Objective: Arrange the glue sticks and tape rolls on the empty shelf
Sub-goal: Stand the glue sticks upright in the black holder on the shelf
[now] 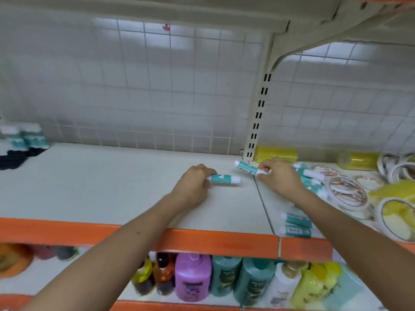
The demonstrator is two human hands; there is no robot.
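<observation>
White shelf point(112, 187) sits nearly bare: left hand point(193, 185) grips one glue stick point(224, 178) on it, right hand point(278, 176) pinches a second glue stick point(247, 168); tape rolls point(345, 194) lie heaped alongside. Barely begun, I'd say.

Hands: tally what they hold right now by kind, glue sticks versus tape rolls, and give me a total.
Glue sticks: 2, one in the left hand, one in the right hand.
Tape rolls: 0 in hand, all lying on the right shelf section.
Total: 2.
</observation>
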